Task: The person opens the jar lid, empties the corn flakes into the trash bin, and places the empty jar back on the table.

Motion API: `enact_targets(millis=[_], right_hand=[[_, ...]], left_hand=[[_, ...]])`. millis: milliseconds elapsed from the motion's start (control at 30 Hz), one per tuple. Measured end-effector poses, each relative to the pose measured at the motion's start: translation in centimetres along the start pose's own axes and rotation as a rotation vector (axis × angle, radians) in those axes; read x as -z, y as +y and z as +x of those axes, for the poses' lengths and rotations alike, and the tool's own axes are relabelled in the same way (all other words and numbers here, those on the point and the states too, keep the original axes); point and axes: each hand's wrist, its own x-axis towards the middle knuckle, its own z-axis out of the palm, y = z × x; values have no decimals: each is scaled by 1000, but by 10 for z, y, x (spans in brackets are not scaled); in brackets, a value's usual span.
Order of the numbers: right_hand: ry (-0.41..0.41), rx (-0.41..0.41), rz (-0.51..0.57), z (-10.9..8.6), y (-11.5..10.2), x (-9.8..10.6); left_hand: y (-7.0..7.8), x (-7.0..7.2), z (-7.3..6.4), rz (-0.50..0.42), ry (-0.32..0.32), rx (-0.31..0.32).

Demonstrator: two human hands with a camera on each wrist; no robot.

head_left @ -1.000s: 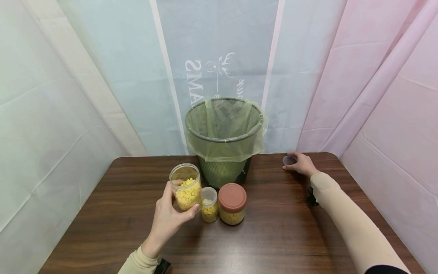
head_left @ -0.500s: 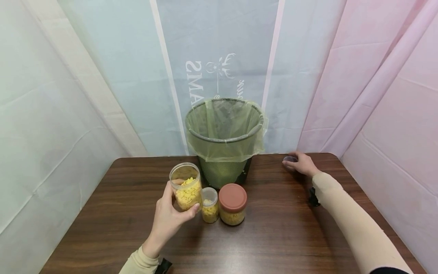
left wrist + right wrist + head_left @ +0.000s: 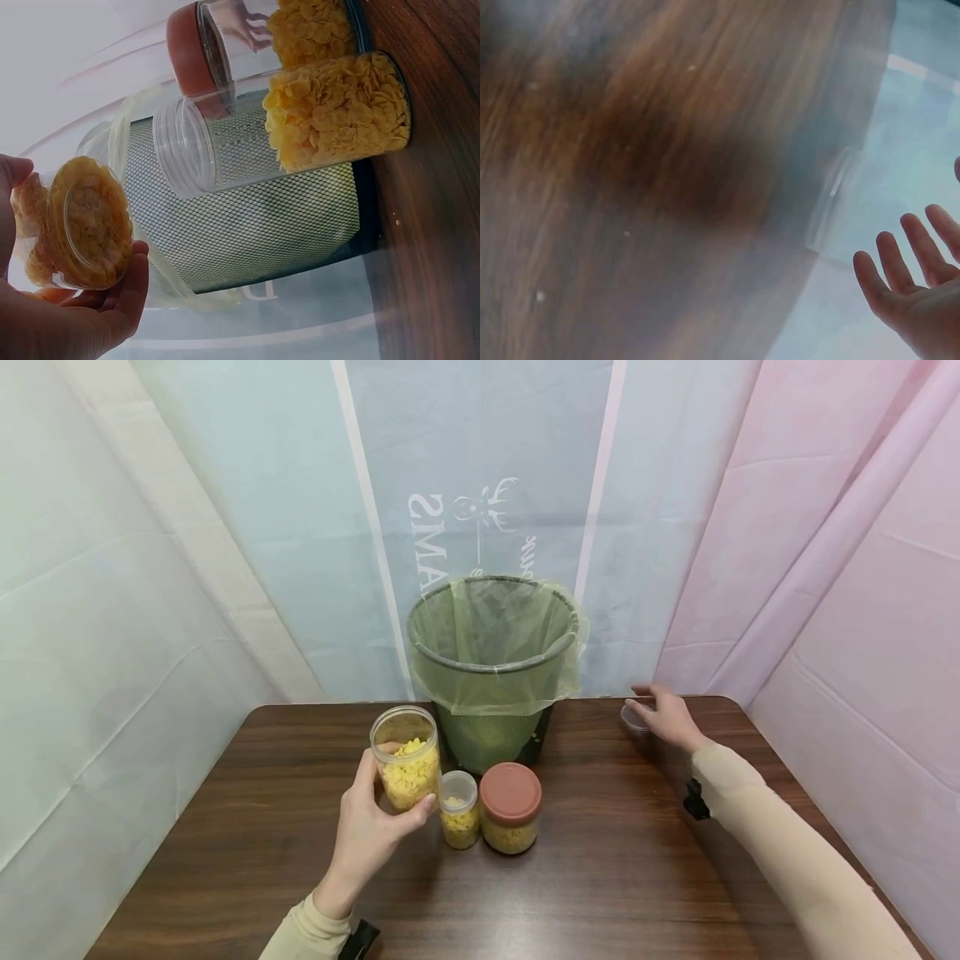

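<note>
Left hand (image 3: 365, 831): grip clamped round a cornflake jar (image 3: 408, 778), front-left of the mesh wastebasket (image 3: 483, 739)
Right hand (image 3: 671, 724): grip apart, at a clear lid (image 3: 632, 719) (right of the wastebasket)

1. Surface (image 3: 600, 885): wood-grained, smooth, glossy.
2. Held jar (image 3: 406, 757): clear, shiny, plastic-looking.
3. Flakes (image 3: 337, 112): rough, matt.
4. Red lid (image 3: 510, 793): smooth, matt.
5. Bin (image 3: 483, 743): fine, metal-looking mesh.
6. Bin liner (image 3: 487, 692): thin, filmy, see-through plastic.
7. Curtains (image 3: 660, 527): creased, matt cloth.
8. Sleeve (image 3: 780, 835): soft-looking, matt cloth.

pale cloth hangings (image 3: 300, 460) (blue-grey at the back, pinkish at right) border a dark wood-grain table (image 3: 615, 877) catching some light.
</note>
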Motion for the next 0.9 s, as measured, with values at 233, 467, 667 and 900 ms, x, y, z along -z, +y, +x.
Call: enact_targets(millis=[233, 467, 667, 900], right_hand=[[51, 36, 20, -6, -20, 10], [139, 71, 9, -16, -40, 21], [188, 91, -1, -22, -58, 28], [223, 142, -12, -30, -84, 35]], left_hand=[[1, -2, 6, 12, 9, 2], [3, -5, 10, -17, -8, 7], [4, -8, 17, -51, -21, -4], [9, -11, 25, -53, -21, -11]])
